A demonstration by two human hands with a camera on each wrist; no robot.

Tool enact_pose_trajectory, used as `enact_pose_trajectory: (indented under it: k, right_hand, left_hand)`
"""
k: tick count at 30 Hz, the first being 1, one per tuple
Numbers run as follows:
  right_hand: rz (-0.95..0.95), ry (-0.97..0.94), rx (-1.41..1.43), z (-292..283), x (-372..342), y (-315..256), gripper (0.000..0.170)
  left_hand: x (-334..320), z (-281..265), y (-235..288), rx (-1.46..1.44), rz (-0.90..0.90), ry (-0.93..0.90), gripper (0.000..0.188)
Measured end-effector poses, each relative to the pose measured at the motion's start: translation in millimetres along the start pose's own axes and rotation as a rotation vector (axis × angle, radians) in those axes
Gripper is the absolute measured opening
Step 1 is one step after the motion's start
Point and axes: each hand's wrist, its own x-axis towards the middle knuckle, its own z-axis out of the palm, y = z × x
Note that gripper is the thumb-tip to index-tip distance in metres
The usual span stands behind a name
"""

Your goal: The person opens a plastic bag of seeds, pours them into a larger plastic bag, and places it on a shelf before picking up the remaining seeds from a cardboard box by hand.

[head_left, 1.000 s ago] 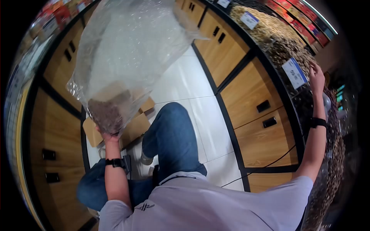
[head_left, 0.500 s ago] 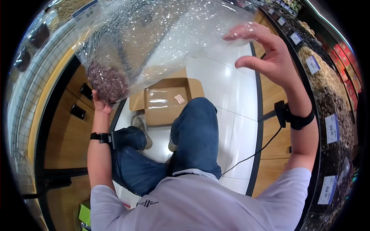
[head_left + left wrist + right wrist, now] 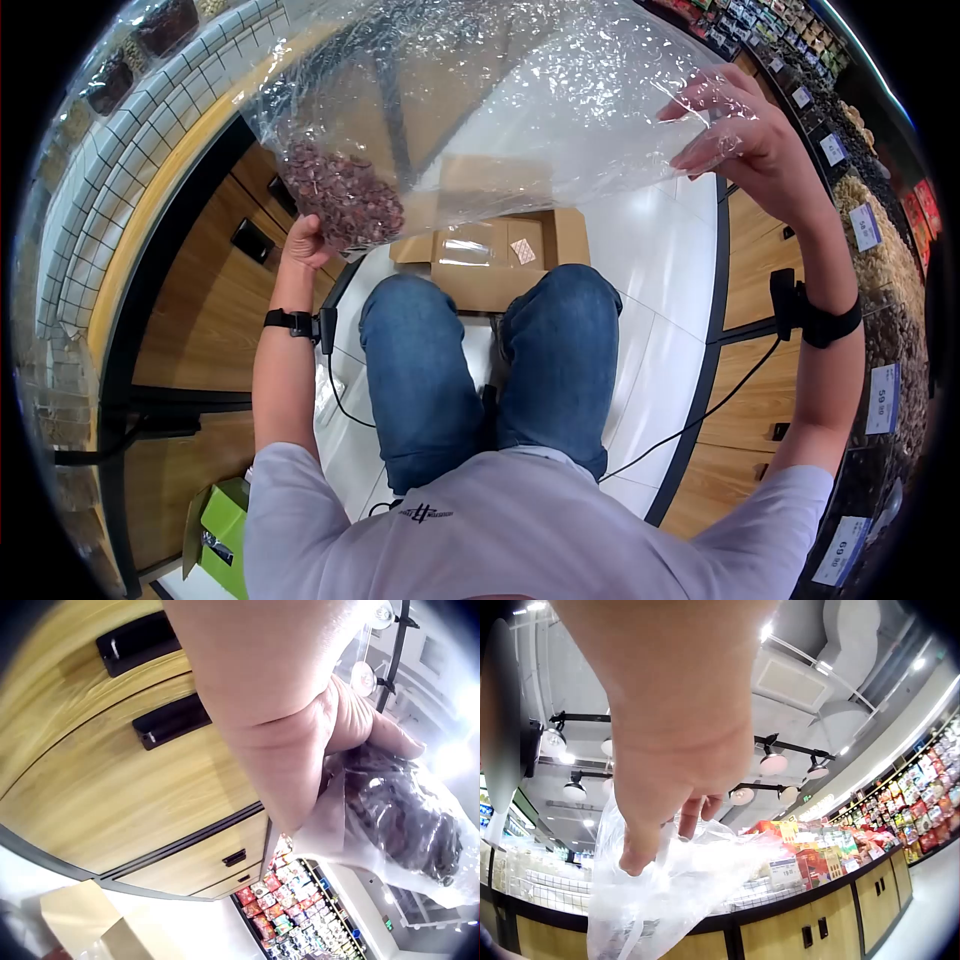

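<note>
A: What's in the left hand (image 3: 305,243)?

B: The lower corner of a big clear plastic bag (image 3: 510,110). The fingers are curled round it, right where the reddish-brown dried pieces (image 3: 345,195) are bunched.

A: And the right hand (image 3: 765,135)?

B: It's up at the bag's other end, touching the film, fingers bent. Thumb and fingertips look apart; I can't tell whether they grasp the plastic.

A: So where does the bag hang?

B: In the air, stretched between both hands, beyond the person's knees in blue jeans (image 3: 555,350).

A: Anything under it?

B: An open cardboard box (image 3: 475,290) on the white tiled floor (image 3: 650,260), with a small pale printed packet (image 3: 522,251) inside.

A: What's at the sides?

B: Wooden cabinets (image 3: 750,270) left and right, plus a bright green carton (image 3: 225,535) behind the left elbow.
</note>
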Motion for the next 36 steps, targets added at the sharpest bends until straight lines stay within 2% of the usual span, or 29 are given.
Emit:
enact_pose_trajectory:
  k: [3,4,5,7,8,11,13,15,16,17,19,20,22,23,25,26,27,29,30,32,33,35,36]
  right_hand:
    - [0.003,-0.002,-0.122,22,7,17,0.013]
    - [-0.071,-0.091,-0.197,23,10,27,0.011]
    - [-0.063,-0.104,-0.183,28,17,26,0.011]
    - [0.003,-0.021,-0.180,46,33,24,0.008]
    - [-0.069,-0.069,-0.281,53,32,41,0.021]
    - [-0.004,-0.170,-0.131,76,45,64,0.012]
    - [0.092,-0.175,-0.154,93,47,70,0.019]
    - [0.066,-0.086,-0.073,114,51,93,0.015]
    - [0.071,0.036,-0.143,130,55,99,0.014]
    - [0.082,0.067,-0.041,141,50,115,0.017]
    - [-0.001,0.189,0.138,176,46,145,0.019]
    - [0.015,0.189,0.150,194,44,152,0.019]
    - [0.232,0.342,0.619,231,45,160,0.021]
    - [0.248,0.344,0.632,245,47,163,0.021]
    - [0.404,0.401,0.713,269,47,168,0.021]
    - [0.281,0.506,0.771,296,50,182,0.031]
    - [0.296,0.512,0.782,312,41,191,0.031]
    - [0.612,0.558,1.052,334,44,193,0.055]
    - [0.627,0.559,1.060,350,46,193,0.055]
    - [0.555,0.890,1.486,383,51,196,0.080]
    - [0.564,0.890,1.490,397,49,203,0.080]
    - [0.464,0.734,1.852,428,37,217,0.095]
    - [0.508,0.720,1.993,453,31,227,0.089]
  left_hand:
    - [0,-13,-22,0.074,-0.107,-0.008,0.089]
    - [1,-31,-32,0.035,-0.193,-0.003,0.085]
    - [1,-50,-44,0.023,-0.207,0.005,0.085]
    - [3,-71,-61,0.100,-0.319,0.021,0.082]
    - [2,-70,-70,0.052,-0.319,0.022,0.080]
    - [7,-68,-93,-0.048,-0.306,0.020,0.077]
    - [4,-75,-106,-0.045,-0.298,0.099,0.076]
    - [5,-92,-115,-0.036,-0.257,0.192,0.077]
    - [5,-96,-119,-0.038,-0.201,0.214,0.077]
    - [5,-94,-121,-0.039,-0.148,0.237,0.077]
    - [3,-100,-121,-0.043,-0.171,0.233,0.078]
    - [1,-105,-122,-0.011,-0.129,0.251,0.079]
    - [-2,-113,-123,0.050,-0.090,0.293,0.079]
    - [-4,-121,-125,0.052,-0.109,0.299,0.079]
    - [-6,-135,-125,0.092,-0.107,0.346,0.079]
    - [-2,-133,-125,0.075,-0.113,0.339,0.079]
    - [1,-135,-126,0.081,-0.131,0.345,0.079]
    - [8,-144,-131,0.042,-0.136,0.372,0.079]
    - [13,-149,-134,0.044,-0.152,0.377,0.079]
    - [27,-162,-142,0.013,-0.154,0.340,0.079]
    - [34,-169,-149,0.013,-0.161,0.345,0.079]
    - [47,-178,-161,-0.030,-0.183,0.359,0.078]
    - [53,-182,-168,-0.031,-0.211,0.368,0.078]
